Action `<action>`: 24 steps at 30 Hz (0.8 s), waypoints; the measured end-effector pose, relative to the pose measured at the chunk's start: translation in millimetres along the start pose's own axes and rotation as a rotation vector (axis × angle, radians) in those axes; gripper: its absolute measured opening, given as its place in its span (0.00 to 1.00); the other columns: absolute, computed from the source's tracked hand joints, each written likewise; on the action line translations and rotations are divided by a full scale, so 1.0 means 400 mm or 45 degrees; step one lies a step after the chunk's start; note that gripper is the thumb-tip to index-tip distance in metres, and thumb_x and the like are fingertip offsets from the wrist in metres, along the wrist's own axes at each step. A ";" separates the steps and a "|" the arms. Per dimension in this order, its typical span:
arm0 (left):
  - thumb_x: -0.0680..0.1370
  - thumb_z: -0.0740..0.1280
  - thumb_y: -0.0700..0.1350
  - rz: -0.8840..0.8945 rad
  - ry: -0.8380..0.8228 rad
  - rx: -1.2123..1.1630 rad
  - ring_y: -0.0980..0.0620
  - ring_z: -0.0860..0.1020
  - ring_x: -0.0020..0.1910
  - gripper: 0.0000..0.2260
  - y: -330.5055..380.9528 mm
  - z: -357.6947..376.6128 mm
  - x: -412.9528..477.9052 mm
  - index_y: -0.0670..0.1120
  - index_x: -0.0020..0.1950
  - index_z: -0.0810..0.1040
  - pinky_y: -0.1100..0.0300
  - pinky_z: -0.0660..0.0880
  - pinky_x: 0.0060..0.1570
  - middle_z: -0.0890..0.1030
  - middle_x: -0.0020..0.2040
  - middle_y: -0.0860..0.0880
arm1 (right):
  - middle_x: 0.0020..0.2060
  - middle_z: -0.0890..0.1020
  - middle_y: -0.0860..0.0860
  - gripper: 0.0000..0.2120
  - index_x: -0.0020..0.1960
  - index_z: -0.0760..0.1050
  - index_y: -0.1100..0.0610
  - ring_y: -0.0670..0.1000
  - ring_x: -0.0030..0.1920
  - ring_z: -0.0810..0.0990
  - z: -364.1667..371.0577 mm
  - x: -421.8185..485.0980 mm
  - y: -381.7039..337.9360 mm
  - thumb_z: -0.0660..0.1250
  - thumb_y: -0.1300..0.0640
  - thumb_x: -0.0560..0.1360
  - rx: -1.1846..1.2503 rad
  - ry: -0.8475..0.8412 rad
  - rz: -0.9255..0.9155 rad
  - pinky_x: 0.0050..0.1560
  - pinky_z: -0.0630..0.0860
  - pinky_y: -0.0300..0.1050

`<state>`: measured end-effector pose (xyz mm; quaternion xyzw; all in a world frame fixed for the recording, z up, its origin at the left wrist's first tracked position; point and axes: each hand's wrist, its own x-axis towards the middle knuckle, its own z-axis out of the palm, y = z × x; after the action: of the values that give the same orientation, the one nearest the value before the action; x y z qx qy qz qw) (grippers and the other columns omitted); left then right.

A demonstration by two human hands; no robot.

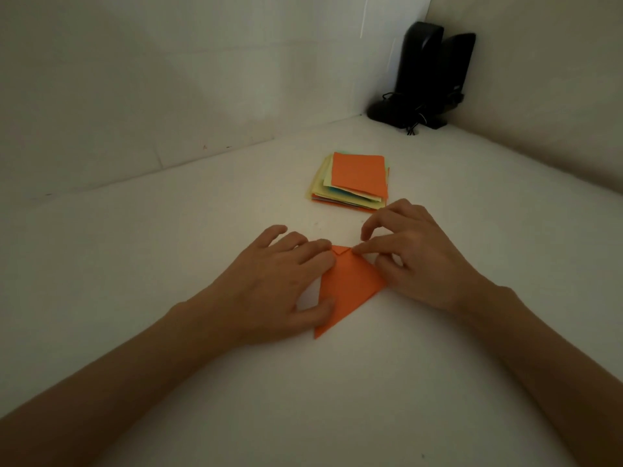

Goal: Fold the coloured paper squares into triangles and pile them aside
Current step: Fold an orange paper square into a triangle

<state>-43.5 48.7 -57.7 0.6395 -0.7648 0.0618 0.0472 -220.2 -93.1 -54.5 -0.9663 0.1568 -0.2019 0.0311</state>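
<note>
Forearms: we are seeing both bare forearms reaching in from the near edge, converging toward the middle of the white bench (135,264).
Folded sheet: an orange paper (347,288) is lying flat on the bench between the two hands, already doubled over into a triangle-like shape, its long point aiming back toward the near edge and its top corner showing a small flap where the layers are meeting.
Left hand (286,284): it is lying palm-down on the left side of the orange paper, fingers spread and pressing flat, thumb resting on the lower left edge; nothing is being gripped, it is only weighing the sheet down.
Right hand (414,254): its fingers are curling down, with the index fingertip pressing on the paper's top corner and the thumb side covering the right corner; we cannot tell whether it is pinching the edge or just pushing on it.
Stack: just beyond the right hand, a pile of coloured squares (354,182) is sitting on the bench, slightly fanned, with an orange square on top and pale yellow, green and blue edges peeking out beneath.
Far corner: two black speakers (435,75) with tangled cables are standing where the walls are meeting.
</note>
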 end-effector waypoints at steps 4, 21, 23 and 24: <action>0.76 0.53 0.60 -0.020 0.022 -0.040 0.48 0.78 0.56 0.22 0.003 0.014 -0.010 0.49 0.59 0.76 0.48 0.69 0.61 0.78 0.62 0.48 | 0.49 0.78 0.52 0.24 0.59 0.80 0.53 0.49 0.52 0.67 0.018 0.006 -0.012 0.52 0.56 0.70 -0.014 -0.016 0.029 0.50 0.63 0.44; 0.78 0.64 0.48 -0.419 0.314 -0.692 0.56 0.72 0.47 0.04 -0.030 0.019 0.014 0.50 0.51 0.75 0.67 0.66 0.44 0.76 0.45 0.56 | 0.42 0.71 0.39 0.05 0.47 0.72 0.51 0.38 0.47 0.68 0.036 0.038 -0.077 0.68 0.56 0.75 0.580 -0.089 0.373 0.47 0.64 0.25; 0.77 0.66 0.47 -0.392 0.267 -0.693 0.57 0.71 0.48 0.06 -0.037 0.023 0.015 0.51 0.54 0.76 0.69 0.65 0.45 0.75 0.45 0.57 | 0.41 0.72 0.39 0.05 0.46 0.72 0.51 0.35 0.48 0.69 0.031 0.035 -0.084 0.68 0.58 0.75 0.620 -0.107 0.354 0.47 0.65 0.23; 0.77 0.67 0.47 -0.358 0.263 -0.659 0.56 0.70 0.48 0.06 -0.039 0.025 0.017 0.50 0.54 0.78 0.69 0.65 0.45 0.74 0.45 0.57 | 0.41 0.72 0.38 0.05 0.45 0.72 0.51 0.35 0.48 0.69 0.031 0.035 -0.087 0.68 0.58 0.75 0.631 -0.108 0.340 0.47 0.65 0.23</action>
<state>-29.1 37.8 -66.1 0.6962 -0.6503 -0.0774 0.2940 -192.9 -64.6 -56.2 -0.9075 0.2271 -0.1875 0.2994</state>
